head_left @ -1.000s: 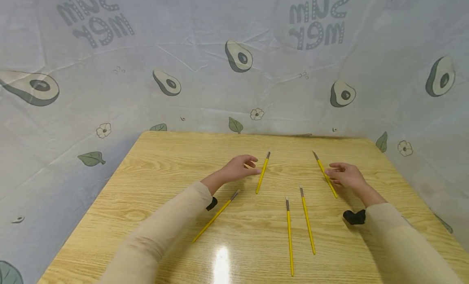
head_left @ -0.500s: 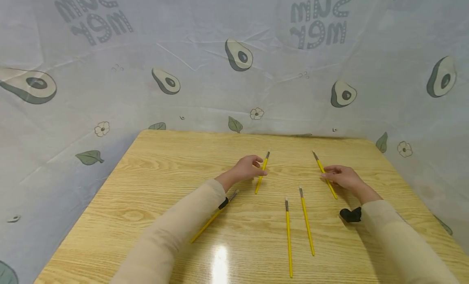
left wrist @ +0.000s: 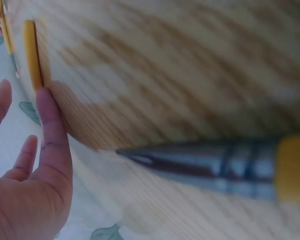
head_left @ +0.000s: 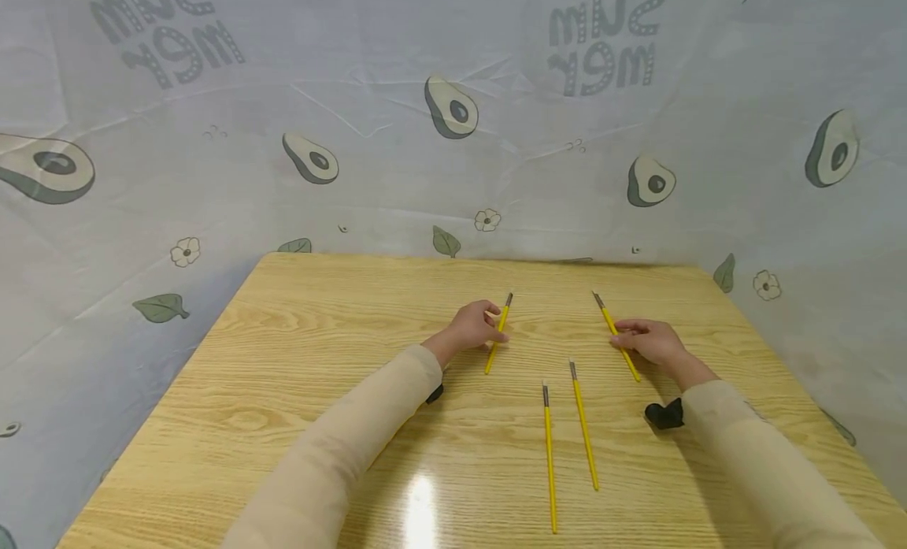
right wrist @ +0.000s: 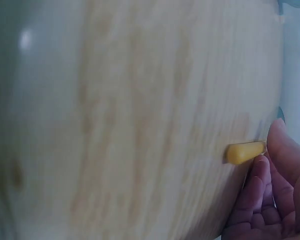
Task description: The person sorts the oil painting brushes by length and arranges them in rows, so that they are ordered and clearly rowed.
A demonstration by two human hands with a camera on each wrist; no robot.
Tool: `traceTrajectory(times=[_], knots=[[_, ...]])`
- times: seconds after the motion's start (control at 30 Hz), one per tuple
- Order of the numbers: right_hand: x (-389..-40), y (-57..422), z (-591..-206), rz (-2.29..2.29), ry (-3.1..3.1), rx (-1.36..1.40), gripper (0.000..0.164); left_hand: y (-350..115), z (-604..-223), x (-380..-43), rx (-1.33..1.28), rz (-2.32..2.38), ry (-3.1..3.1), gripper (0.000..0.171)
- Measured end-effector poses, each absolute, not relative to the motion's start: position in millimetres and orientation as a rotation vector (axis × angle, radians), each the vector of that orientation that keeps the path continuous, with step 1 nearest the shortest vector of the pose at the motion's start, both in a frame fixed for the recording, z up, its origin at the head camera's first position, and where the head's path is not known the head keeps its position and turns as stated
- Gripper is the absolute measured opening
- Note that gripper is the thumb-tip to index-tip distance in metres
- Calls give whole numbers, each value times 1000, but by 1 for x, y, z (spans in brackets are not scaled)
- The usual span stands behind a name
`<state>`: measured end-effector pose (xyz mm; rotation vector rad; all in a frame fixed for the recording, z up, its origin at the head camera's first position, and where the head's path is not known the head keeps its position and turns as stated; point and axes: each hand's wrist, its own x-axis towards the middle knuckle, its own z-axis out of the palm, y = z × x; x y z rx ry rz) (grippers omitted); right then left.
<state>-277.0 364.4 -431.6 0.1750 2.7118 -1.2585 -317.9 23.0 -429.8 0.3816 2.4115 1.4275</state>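
Nearest, a near brush [head_left: 549,458] and a middle brush [head_left: 584,425] lie apart on the wood-grained desk [head_left: 319,313]. Farther off, the right hand [head_left: 652,342] pinches the right brush [head_left: 628,362]; the left hand [head_left: 471,326], fingers spread, has its thumb at the left brush [head_left: 502,320]. Both brushes rest on the desk. Advised: pinch mid-handle, clear of bristles, lest the slim, yellow, smooth-looking shafts roll. Behind hangs creased, avocado-printed cloth [head_left: 397,179].

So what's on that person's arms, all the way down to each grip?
The left sleeve and right sleeve are long and beige. A small black piece pokes out near the left wrist, another near the right. The left grip and right grip wear no gloves.
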Motion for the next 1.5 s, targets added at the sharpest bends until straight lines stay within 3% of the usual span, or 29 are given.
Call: traceTrajectory(times=[0.77,1.5], knots=[[-279,367,-438,-1329,2685,206,59,29,-424,-315,342,1377,2475,61],[-278,367,-437,-1322,2695,225,57,30,-433,-323,291,1435,2497,47]])
